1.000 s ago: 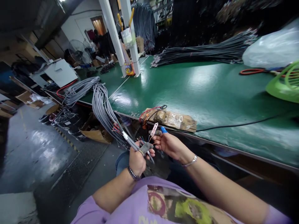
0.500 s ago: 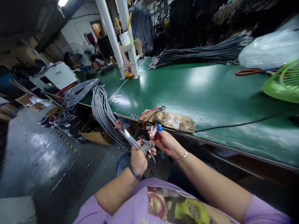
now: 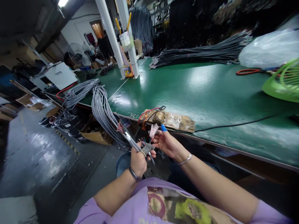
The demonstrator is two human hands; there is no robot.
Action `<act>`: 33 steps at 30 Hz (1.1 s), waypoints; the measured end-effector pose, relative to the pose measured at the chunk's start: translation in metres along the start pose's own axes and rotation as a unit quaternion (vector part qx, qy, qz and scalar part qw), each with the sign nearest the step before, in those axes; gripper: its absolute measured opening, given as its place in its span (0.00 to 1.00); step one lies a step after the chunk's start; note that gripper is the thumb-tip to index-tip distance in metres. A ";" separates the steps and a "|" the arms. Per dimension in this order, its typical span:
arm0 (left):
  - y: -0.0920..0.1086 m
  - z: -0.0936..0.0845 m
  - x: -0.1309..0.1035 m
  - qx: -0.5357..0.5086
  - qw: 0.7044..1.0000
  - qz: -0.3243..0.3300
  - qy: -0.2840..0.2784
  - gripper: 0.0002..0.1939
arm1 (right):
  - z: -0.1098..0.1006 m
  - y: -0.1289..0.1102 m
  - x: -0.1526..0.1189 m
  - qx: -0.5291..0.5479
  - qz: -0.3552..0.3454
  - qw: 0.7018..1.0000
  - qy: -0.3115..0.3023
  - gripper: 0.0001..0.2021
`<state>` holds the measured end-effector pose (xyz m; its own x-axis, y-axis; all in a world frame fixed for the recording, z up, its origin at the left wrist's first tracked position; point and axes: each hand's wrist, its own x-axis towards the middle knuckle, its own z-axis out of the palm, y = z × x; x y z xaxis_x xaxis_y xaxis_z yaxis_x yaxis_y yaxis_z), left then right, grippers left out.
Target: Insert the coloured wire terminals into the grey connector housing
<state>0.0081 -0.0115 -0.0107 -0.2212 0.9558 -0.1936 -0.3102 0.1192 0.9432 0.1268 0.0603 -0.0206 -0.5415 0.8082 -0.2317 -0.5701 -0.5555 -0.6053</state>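
My left hand (image 3: 139,158) is closed around grey cables (image 3: 135,143), with a grey cover on its thumb. Thin coloured wires (image 3: 142,142) fan out from a stripped cable end above that thumb. Just to the right, my right hand (image 3: 170,143) has a blue cover on one fingertip. Its fingers hold a small pale pink piece (image 3: 153,130), blurred, whose exact kind I cannot make out; a thin orange wire runs below it. Beyond the hands, a taped wooden block (image 3: 173,120) with red and black leads lies on the bench edge.
Grey cable bundles (image 3: 102,104) drape over the green bench (image 3: 210,93) edge at left. Black cables (image 3: 198,53) lie at the back, near a clear plastic bag (image 3: 271,49). A green fan-like guard (image 3: 283,82) stands at right. White posts (image 3: 132,53) rise from the bench.
My right hand has shifted slightly right, and its blue fingertip has moved away from the pale pink piece, which has turned. My left hand and the cables stay almost in place.
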 end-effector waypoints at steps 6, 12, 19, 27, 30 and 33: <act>-0.010 -0.008 -0.001 0.032 0.999 0.013 -0.018 0.15 | 0.000 0.002 -0.019 -0.187 -0.033 0.982 -0.016 0.17; -0.009 -0.012 -0.002 0.088 0.991 -0.023 -0.094 0.18 | 0.009 -0.001 -0.025 -0.267 -0.062 0.961 -0.047 0.14; 0.003 -0.011 -0.004 0.033 0.998 -0.008 -0.056 0.18 | 0.001 0.007 -0.016 -0.184 -0.064 0.980 0.043 0.14; 0.012 -0.002 -0.003 -0.019 1.000 0.005 -0.010 0.17 | 0.005 -0.007 -0.005 -0.054 0.031 0.998 -0.020 0.17; 0.014 0.000 -0.001 -0.022 1.000 0.007 -0.008 0.18 | 0.010 -0.005 -0.002 -0.128 -0.047 0.991 -0.007 0.18; 0.014 0.002 0.001 -0.015 1.000 0.000 -0.001 0.18 | 0.009 0.002 0.001 -0.220 -0.170 0.956 0.089 0.21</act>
<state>0.0051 -0.0083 0.0033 -0.2184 0.9566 -0.1927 -0.3381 0.1111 0.9345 0.1196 0.0581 -0.0157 -0.2351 0.9696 -0.0675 -0.3572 -0.1508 -0.9218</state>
